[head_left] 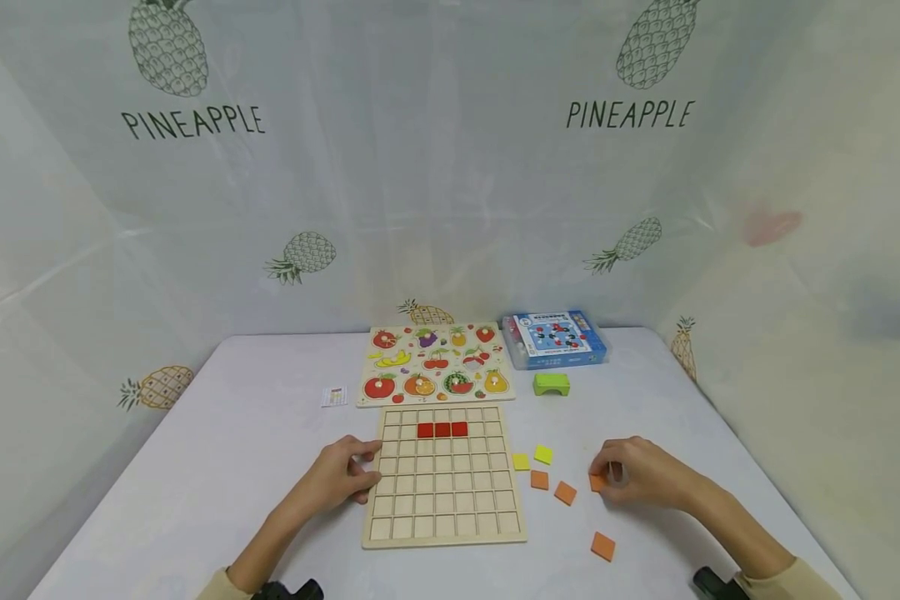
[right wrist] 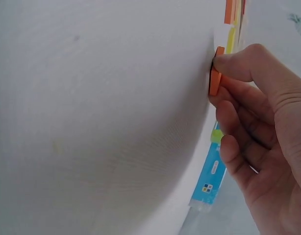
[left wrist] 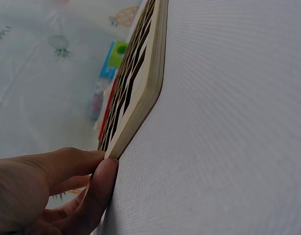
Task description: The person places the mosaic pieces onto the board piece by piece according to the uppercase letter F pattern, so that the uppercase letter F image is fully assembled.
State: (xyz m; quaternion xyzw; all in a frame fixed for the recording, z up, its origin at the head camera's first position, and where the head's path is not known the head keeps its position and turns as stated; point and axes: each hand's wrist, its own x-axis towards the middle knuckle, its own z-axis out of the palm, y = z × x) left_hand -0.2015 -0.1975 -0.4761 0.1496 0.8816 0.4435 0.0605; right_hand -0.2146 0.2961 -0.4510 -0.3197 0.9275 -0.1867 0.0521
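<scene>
A wooden grid board point(head_left: 445, 543) lies flat on the table, with a row of red square tiles point(head_left: 442, 430) in its upper part. My left hand point(head_left: 341, 471) holds the board's left edge; the left wrist view shows thumb and finger point(left wrist: 105, 183) pinching the rim. Off to the right, my right hand point(head_left: 641, 472) pinches an orange square tile point(right wrist: 217, 73) between thumb and fingers, at the tabletop. Between that hand and the board lie loose orange tiles point(head_left: 565, 493) and two yellow tiles point(head_left: 543, 454). Another orange tile point(head_left: 603, 547) sits nearer the front.
Behind the grid board is a fruit picture board point(head_left: 435, 364). A blue box point(head_left: 555, 340) stands at the back right, with a green arch-shaped block point(head_left: 551, 384) in front of it. A small printed card point(head_left: 334, 397) lies left of the boards. A pineapple-print curtain point(head_left: 435, 167) hangs behind the table.
</scene>
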